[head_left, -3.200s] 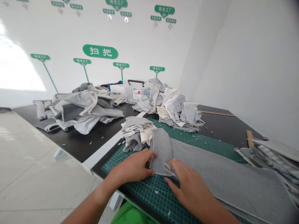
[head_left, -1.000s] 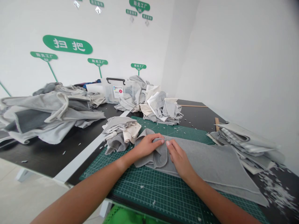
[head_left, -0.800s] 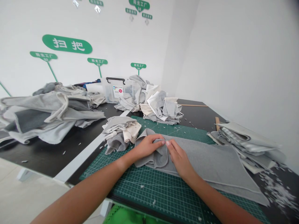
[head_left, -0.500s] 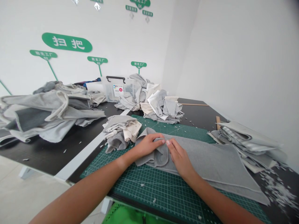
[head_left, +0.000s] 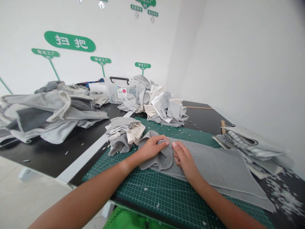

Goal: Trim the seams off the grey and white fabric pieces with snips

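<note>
A long grey cloth [head_left: 219, 163] lies across the green cutting mat [head_left: 152, 187], its left end bunched and folded over. My left hand [head_left: 152, 148] grips that bunched end, thumb and fingers pinching a fold of it. Just right of it, my right hand [head_left: 184, 159] is closed in a pinch above the cloth, a small gap from the left fingertips. Whatever sits between the right thumb and finger is too small to make out. Left of my hands, a small heap of grey and cream cloth pieces [head_left: 125, 133] rests on the mat's edge.
A large pile of grey cloths [head_left: 47, 114] covers the table's left. Behind the mat stand a clear plastic box [head_left: 111, 90] and another cloth heap [head_left: 164, 106]. Folded cloths [head_left: 252, 149] are stacked at right, near scattered white scraps [head_left: 283, 194]. A wooden strip [head_left: 223, 126] lies behind them.
My right hand has drawn slightly right, away from the left fingertips, and its fingers have curled in more. The left hand keeps its hold on the cloth.
</note>
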Available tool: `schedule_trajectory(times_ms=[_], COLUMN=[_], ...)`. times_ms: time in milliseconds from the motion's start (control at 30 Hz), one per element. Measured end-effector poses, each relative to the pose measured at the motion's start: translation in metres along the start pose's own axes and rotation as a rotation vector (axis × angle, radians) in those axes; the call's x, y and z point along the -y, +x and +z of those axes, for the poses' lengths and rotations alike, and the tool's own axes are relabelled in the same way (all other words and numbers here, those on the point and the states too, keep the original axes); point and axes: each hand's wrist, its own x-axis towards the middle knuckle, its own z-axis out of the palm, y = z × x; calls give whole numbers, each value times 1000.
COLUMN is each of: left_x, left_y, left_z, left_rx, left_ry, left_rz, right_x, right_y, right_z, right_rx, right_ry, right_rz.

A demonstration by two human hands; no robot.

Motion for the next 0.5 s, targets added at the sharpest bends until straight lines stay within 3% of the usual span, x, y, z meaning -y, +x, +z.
schedule_trajectory(times_ms=[133,233,400,500], left_x=[-2,-7,-14,-15], left_y=[-1,-4,-7,-7], left_z=[2,0,-15,-25], left_rx=[-15,-14,-34,-18], left_ry=[43,194,720,853], left_rz=[39,69,114,104], right_x=[0,-1,8,21], right_y=[4,9,18,18], right_z=[-1,-5,-21,-27], right_rx=[2,-16,-41,-56], right_ry=[-119,-193,-155,-97], right_rz=[-116,-213,-108,-47])
